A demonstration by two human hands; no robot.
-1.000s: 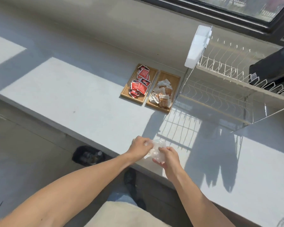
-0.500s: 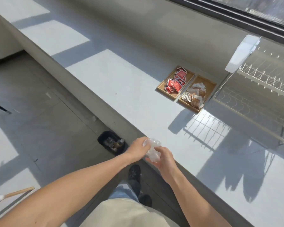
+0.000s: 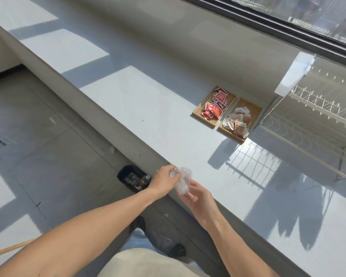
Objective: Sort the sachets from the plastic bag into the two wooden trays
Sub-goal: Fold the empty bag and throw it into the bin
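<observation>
A crumpled clear plastic bag is bunched between both hands at the counter's front edge. My left hand grips its upper left part, and my right hand holds it from below with fingers partly curled. I cannot tell whether any sachet is inside. Far back on the counter sit two wooden trays side by side. The left tray holds several red sachets. The right tray holds several brown and white sachets.
A white wire dish rack stands right of the trays, under the window. A black bin with bottles sits on the floor below the counter edge. A wooden handle pokes in at lower left. The white counter stretches left.
The view has swung left and back, so the trays and rack now sit farther right. Both hands have kept crumpling the bag, which looks more tightly bunched.
</observation>
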